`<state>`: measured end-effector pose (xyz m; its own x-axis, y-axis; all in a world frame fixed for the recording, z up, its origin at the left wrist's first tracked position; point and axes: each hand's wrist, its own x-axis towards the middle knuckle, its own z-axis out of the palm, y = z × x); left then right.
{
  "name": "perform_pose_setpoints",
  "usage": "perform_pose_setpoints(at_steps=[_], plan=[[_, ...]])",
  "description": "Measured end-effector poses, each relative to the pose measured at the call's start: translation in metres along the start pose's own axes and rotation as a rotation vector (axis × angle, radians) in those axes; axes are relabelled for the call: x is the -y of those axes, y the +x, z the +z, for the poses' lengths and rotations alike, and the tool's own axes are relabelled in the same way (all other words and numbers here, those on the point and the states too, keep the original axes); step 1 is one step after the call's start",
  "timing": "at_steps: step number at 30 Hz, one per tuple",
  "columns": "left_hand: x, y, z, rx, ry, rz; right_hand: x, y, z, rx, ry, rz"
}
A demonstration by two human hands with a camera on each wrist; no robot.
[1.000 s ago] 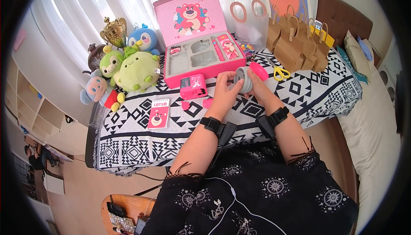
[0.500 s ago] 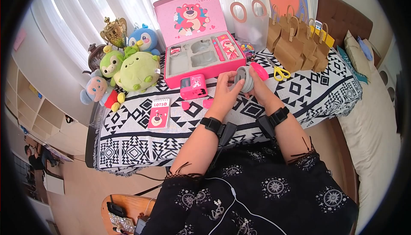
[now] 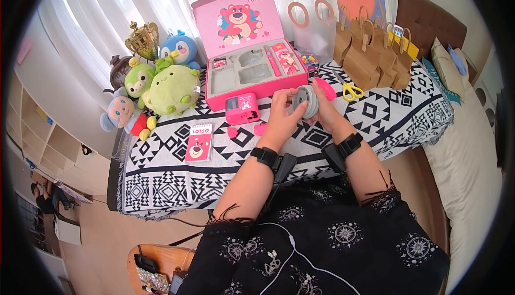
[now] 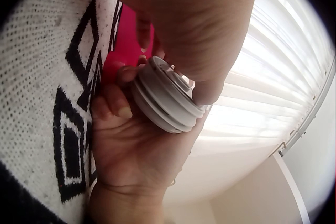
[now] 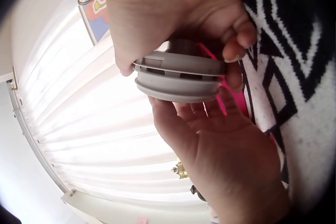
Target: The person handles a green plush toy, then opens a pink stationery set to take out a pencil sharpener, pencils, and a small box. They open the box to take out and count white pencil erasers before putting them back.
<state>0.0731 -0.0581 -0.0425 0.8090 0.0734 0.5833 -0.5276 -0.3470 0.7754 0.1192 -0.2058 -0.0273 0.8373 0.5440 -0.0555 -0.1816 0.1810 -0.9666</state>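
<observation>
In the head view both hands meet over the front right of the cloth, around a grey round piece [image 3: 304, 103] with stacked ridged rings. My left hand [image 3: 284, 113] grips one side, its thumb against the face. My right hand [image 3: 327, 117] holds it from the other side. The left wrist view shows the grey ridged piece [image 4: 165, 95] between both hands; the right wrist view shows slots between its rings. A bright pink rounded piece [image 3: 325, 88] is just beyond the right fingers. Left of the hands stands a pink boxy item [image 3: 242, 108] with a bear picture.
Behind the hands sits an open pink LOTSO gift box [image 3: 257, 91] with a moulded grey insert. Yellow-handled scissors [image 3: 352, 92] and brown paper bags [image 3: 370, 61] are at right. A LOTSO notepad [image 3: 200, 142], small pink pieces [image 3: 232, 132] and plush toys [image 3: 174, 91] are at left.
The grey round piece has turned slightly in the hands, its face now more toward the head camera. Both hands keep their hold, and the other things stay put.
</observation>
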Motion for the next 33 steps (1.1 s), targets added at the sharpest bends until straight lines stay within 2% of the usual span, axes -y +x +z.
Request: perform_pose_setpoints(at_steps=[7, 10, 20, 28, 33], plan=[[0.005, 0.001, 0.001, -0.005, -0.085, -0.023, -0.003, 0.003, -0.001, -0.018, -0.014, -0.025], [0.006, 0.0, 0.0, 0.031, -0.001, 0.044, -0.001, 0.0, 0.001, -0.011, 0.002, -0.027], [0.008, 0.001, 0.001, 0.024, 0.014, -0.017, -0.003, 0.003, -0.002, -0.042, 0.008, -0.037], [0.009, 0.001, 0.0, 0.072, -0.007, -0.07, -0.006, 0.003, 0.0, -0.138, -0.04, -0.128], [0.012, 0.001, 0.001, 0.075, -0.007, -0.043, -0.01, 0.005, -0.005, -0.125, -0.081, -0.188]])
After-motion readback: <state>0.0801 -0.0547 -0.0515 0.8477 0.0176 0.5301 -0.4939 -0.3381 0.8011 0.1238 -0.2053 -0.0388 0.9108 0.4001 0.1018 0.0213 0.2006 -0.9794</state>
